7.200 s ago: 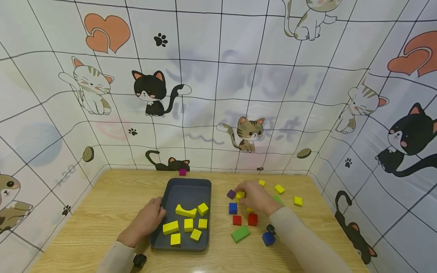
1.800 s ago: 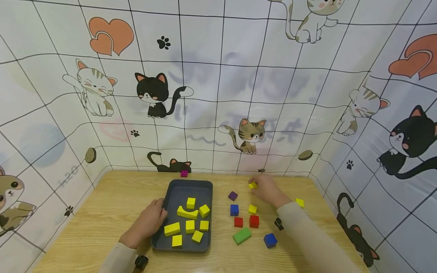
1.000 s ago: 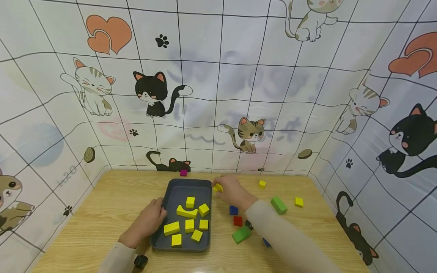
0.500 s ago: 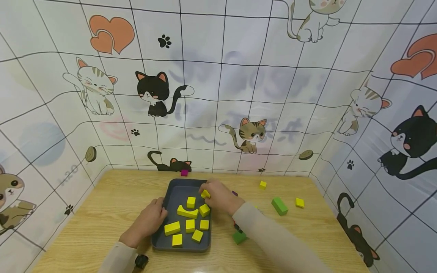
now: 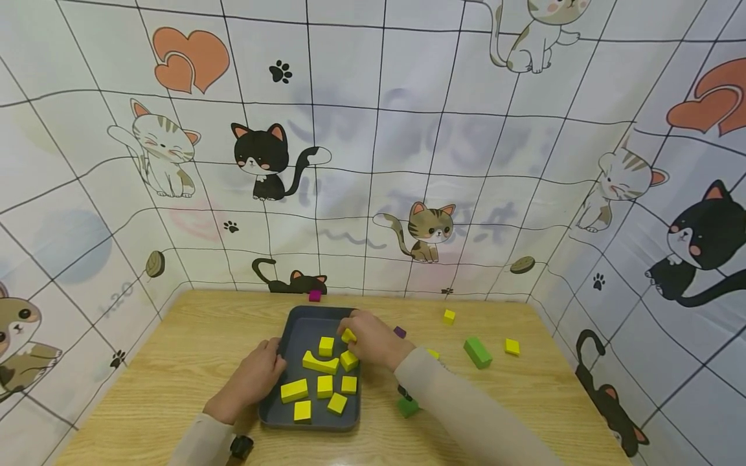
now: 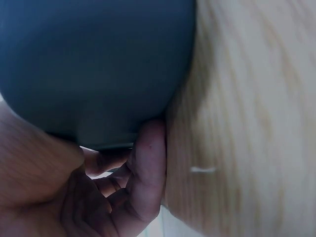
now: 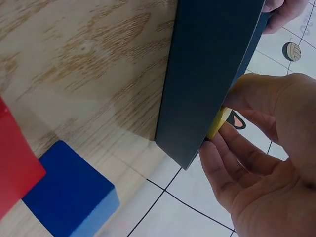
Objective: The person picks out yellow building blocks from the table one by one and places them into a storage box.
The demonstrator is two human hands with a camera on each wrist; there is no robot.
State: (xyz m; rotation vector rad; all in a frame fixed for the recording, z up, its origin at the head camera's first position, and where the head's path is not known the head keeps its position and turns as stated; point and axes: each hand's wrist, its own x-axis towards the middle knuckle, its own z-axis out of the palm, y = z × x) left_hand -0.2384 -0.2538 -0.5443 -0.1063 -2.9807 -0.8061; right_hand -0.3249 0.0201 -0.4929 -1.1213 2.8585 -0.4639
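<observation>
A dark grey tray (image 5: 309, 422) lies on the table with several yellow blocks (image 5: 294, 389) in it, one of them an arched block (image 5: 320, 364). My left hand (image 5: 256, 375) grips the tray's left rim; the left wrist view shows its curled fingers (image 6: 148, 168) against the tray wall. Over the tray's far right part, my right hand (image 5: 373, 340) pinches a small yellow block (image 5: 348, 336) between thumb and fingertips. In the right wrist view that block (image 7: 218, 123) shows just past the tray's rim, partly hidden by the fingers.
Right of the tray are a purple block (image 5: 399, 332), green blocks (image 5: 478, 353) and further yellow blocks (image 5: 511, 347). A red block (image 7: 15, 163) and a blue block (image 7: 71, 190) show in the right wrist view. A magenta block (image 5: 315, 296) sits at the table's back edge.
My right hand picked up a yellow block at the back right and carried it left over the tray. Before that, another yellow block came into the tray. The left hand stays put.
</observation>
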